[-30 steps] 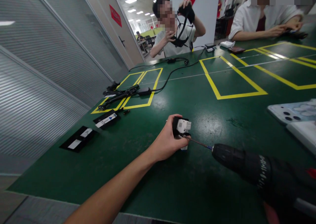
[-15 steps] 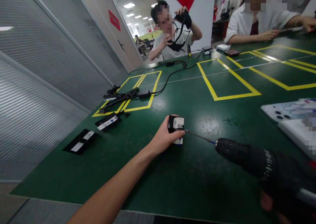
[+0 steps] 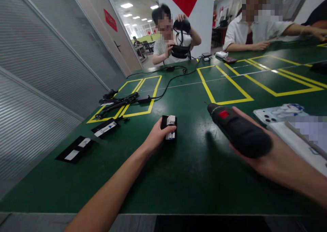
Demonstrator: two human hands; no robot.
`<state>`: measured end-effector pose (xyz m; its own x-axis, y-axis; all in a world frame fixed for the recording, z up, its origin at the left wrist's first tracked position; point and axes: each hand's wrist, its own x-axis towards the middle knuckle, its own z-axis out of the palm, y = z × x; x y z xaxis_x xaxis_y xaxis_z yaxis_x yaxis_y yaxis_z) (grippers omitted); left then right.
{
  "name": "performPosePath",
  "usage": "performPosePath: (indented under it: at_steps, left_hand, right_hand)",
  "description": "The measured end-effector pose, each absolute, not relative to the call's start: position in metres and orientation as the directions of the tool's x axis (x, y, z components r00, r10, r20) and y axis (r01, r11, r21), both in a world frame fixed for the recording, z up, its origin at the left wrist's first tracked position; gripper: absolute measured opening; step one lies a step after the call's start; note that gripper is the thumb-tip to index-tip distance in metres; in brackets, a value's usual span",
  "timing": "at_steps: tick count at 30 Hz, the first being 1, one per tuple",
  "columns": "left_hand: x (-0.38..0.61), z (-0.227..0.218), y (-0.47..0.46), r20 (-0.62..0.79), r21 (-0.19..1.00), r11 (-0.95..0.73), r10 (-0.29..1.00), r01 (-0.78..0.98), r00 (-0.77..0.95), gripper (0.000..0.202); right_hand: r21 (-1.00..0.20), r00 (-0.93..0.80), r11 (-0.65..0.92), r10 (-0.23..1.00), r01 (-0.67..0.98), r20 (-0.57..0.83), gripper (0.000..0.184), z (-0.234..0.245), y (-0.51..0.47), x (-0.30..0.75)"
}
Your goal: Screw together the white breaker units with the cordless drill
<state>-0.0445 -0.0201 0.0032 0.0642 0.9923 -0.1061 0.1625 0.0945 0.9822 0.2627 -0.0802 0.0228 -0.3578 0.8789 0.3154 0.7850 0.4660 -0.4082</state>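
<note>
Green tabletop (image 3: 178, 184) lies under both bare hands, which are well apart. Clamped in the left hand (image 3: 156, 133) is a small white module (image 3: 171, 120) with a black base (image 3: 164, 121); the thumb presses across its white front. Whether the base touches the table cannot be told. To the right of the module, the right hand (image 3: 274, 157) grips a black cordless drill (image 3: 240, 133), raised above the table, its thin bit (image 3: 205, 103) clear of the module. Farther right of the module lies a phone in a patterned case (image 3: 265, 115), just beside a white object (image 3: 288, 138) partly blurred out. Left of the module sit two black panels (image 3: 78, 148) with white strips. Beyond the module and to its left, a bundle of black hardware (image 3: 117, 104) lies across yellow tape (image 3: 150, 104), a black cable (image 3: 167, 85) running from it. Far beyond the module, one person lifts strapped headgear (image 3: 182, 37).
</note>
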Motion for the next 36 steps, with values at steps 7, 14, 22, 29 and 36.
performPosePath:
  at_steps: [7,14,22,29,36]
  left_hand:
    - [-0.052,0.001,-0.015,-0.137,0.973,0.117,0.987,0.197,0.088,0.044]
    - [-0.054,0.005,-0.016,-0.146,0.967,0.126,0.986,0.219,0.076,0.046]
    - [-0.053,0.009,-0.019,-0.169,0.984,0.162,0.979,0.072,0.115,0.039]
    - [-0.053,0.010,-0.025,-0.267,0.960,0.219,0.906,0.176,0.330,0.037]
    - [-0.063,0.022,-0.027,-0.286,0.907,0.061,0.817,0.418,0.501,0.041]
  right_hand:
    - [-0.022,-0.426,0.431,0.898,0.902,0.110,0.103,-0.001,-0.043,0.235]
    - [0.089,-0.429,0.422,0.900,0.902,0.080,0.092,0.013,-0.049,0.232]
    - [-0.160,-0.540,0.606,0.778,0.779,0.321,0.058,0.045,-0.037,0.144]
    - [-0.463,-0.552,0.720,0.694,0.517,0.462,0.079,0.002,-0.023,0.141]
    - [-0.522,-0.691,0.795,0.564,0.307,0.452,0.026,-0.001,-0.018,0.148]
